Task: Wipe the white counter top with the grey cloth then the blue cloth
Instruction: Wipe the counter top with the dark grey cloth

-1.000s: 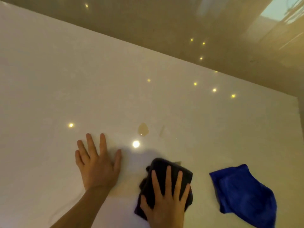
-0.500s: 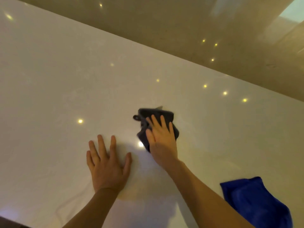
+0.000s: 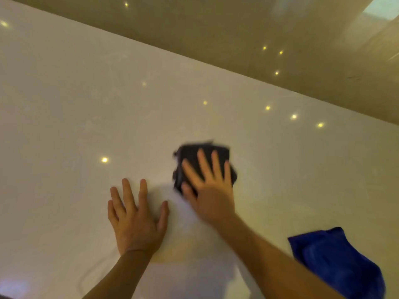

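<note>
The white counter top [image 3: 86,104] fills most of the head view and shines with small light reflections. My right hand [image 3: 209,188] lies flat with spread fingers on the bunched dark grey cloth [image 3: 194,156], pressing it against the counter near the middle; both are motion-blurred. My left hand [image 3: 136,219] rests palm down on the bare counter just left of it, fingers apart, holding nothing. The blue cloth [image 3: 339,262] lies crumpled at the lower right, beside my right forearm, untouched.
The counter's far edge [image 3: 237,71] runs diagonally from upper left to right, with a glossy beige floor [image 3: 259,29] beyond it. A faint yellowish patch [image 3: 170,253] shows on the counter between my forearms.
My right hand has pushed the grey cloth away from me, from beside the blue cloth up over the brownish stain, which no longer shows. My left hand has stayed flat in place.
</note>
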Available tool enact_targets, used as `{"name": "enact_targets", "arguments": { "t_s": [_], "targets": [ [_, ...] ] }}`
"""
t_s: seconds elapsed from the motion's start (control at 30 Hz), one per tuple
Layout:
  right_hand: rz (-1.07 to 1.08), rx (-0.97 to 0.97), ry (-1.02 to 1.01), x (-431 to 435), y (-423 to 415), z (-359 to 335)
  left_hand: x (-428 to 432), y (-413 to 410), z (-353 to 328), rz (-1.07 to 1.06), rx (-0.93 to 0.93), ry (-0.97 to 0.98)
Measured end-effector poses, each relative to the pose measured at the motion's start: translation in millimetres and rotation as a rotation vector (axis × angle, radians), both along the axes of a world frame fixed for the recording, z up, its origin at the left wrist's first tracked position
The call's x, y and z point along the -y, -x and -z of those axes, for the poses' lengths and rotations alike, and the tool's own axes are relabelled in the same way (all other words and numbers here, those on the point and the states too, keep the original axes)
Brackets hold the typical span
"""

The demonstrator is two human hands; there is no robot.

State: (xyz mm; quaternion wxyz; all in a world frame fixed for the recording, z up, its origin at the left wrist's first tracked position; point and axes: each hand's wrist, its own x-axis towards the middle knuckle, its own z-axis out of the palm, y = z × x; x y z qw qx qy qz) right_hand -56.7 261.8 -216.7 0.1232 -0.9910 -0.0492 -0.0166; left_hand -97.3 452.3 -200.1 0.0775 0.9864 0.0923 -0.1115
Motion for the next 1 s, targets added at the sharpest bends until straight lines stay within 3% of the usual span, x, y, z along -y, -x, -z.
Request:
{"name": "enact_targets", "arguments": {
  "t_s": [0.07, 0.17, 0.2, 0.33, 0.4, 0.47, 0.53, 0.6, 0.67, 0.83, 1.0],
  "targets": [
    [-0.218, -0.017, 0.002, 3, 64, 2, 0, -1, -3, 0.004, 0.008, 0.009],
    [-0.451, -0.049, 0.085, 61, 40, -3, -1, 4, -5, 0.026, 0.017, 0.028],
    [-0.381, -0.026, 0.120, 79, 13, -5, -2, 3, -4, 0.025, 0.025, 0.026],
    [0.364, -0.131, 0.064, 115, -76, -14, -4, 1, 2, 0.022, 0.043, 0.002],
    [0.499, -0.139, 0.065, 86, -69, -12, -4, 3, 4, 0.012, 0.047, 0.005],
    [0.345, -0.054, 0.046, 41, -27, -9, -4, 2, 3, 0.010, 0.042, 0.010],
    [-0.004, -0.003, -0.003, 15, 38, -5, -1, 5, 0, 0.009, 0.051, 0.001],
    [-0.306, -0.055, 0.013, 38, 63, -4, 2, 8, -4, 0.014, 0.056, -0.005],
    [-0.373, -0.095, 0.110, 93, 46, -6, 4, 9, -6, 0.016, 0.045, -0.009],
    [0.321, -0.212, 0.118, 243, 16, -20, 38, 9, -27, -0.106, 0.091, 0.067],
    [0.614, -0.356, 0.089, 318, 35, -33, 133, 46, -49, 0.105, 0.166, 0.175]
  ]
}}
